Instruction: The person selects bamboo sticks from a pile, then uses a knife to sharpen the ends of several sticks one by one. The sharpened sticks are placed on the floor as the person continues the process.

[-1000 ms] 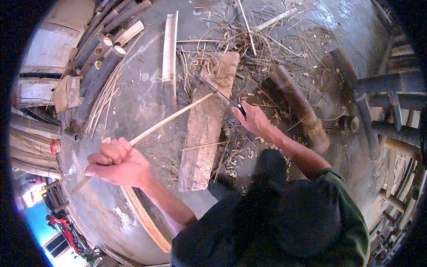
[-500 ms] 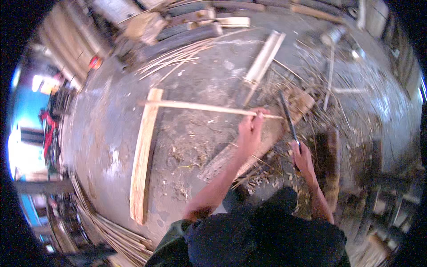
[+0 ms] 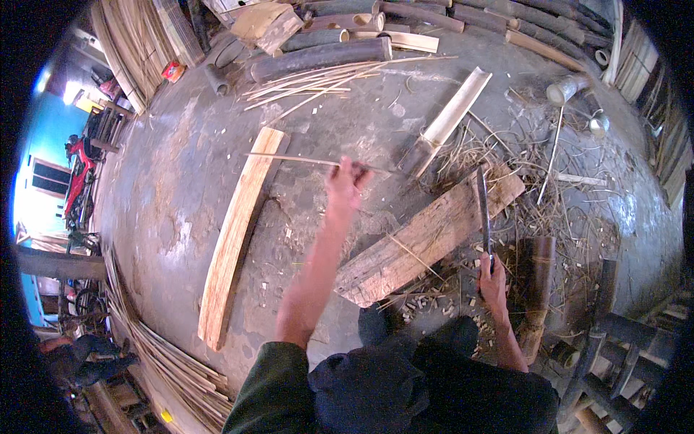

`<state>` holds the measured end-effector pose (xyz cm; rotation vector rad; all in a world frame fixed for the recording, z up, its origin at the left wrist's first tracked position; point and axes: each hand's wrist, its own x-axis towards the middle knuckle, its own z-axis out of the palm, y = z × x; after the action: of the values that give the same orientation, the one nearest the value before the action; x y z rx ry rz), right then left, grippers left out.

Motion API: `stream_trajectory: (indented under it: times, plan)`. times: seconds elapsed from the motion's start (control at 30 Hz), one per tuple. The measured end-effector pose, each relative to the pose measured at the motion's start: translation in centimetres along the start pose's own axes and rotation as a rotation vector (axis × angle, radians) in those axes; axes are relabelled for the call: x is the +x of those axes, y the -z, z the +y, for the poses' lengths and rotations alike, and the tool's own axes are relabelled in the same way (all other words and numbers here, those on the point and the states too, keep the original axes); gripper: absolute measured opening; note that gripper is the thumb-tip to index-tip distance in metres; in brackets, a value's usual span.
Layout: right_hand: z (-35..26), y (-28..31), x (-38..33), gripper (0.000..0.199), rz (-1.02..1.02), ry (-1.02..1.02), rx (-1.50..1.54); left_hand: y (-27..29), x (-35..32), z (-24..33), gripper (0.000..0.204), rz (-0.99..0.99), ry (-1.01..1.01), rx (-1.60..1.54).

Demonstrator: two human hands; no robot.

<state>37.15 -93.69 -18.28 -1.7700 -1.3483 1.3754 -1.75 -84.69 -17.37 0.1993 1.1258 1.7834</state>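
Observation:
My left hand [image 3: 348, 185] is closed on a thin bamboo strip [image 3: 293, 157], held out over the floor left of the worn wooden board [image 3: 426, 242]. The fingers are slightly smeared by motion. One end of the strip reaches across the far end of the long pale plank [image 3: 235, 242]. My right hand [image 3: 493, 287] is wrapped around the handle of a long dark-bladed knife [image 3: 483, 210]. Its blade points away from me, over the right part of the worn board. Another thin strip [image 3: 416, 257] lies across that board.
A split bamboo half [image 3: 454, 110] lies beyond the board; tangled shavings [image 3: 538, 177] spread to its right. A bamboo length [image 3: 541, 271] stands near my right hand. Bamboo strips [image 3: 311, 85] and dark bamboo poles [image 3: 325, 59] lie farther back, with more strips [image 3: 170, 354] at lower left.
My left hand has swung left and away from the worn board with the bamboo strip. The right hand keeps the knife in nearly the same place. The whole view has shifted somewhat.

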Motion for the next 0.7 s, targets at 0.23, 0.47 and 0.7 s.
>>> stream_trajectory:
  times: [0.23,0.47,0.7]
  plan:
    - [2.7,-0.3,0.6,0.045,0.031,-0.069,-0.045,-3.3,10.4,9.0,0.052,0.117,0.05,0.418]
    - [1.3,-0.8,0.1,0.037,0.097,0.019,-0.159,-3.6,6.2,-3.6,0.034,-0.43,-0.522,1.323]
    - [2.2,-2.0,-0.1,0.034,0.2,0.18,-0.244,-9.9,1.2,-10.1,0.022,-0.465,-0.987,1.494]
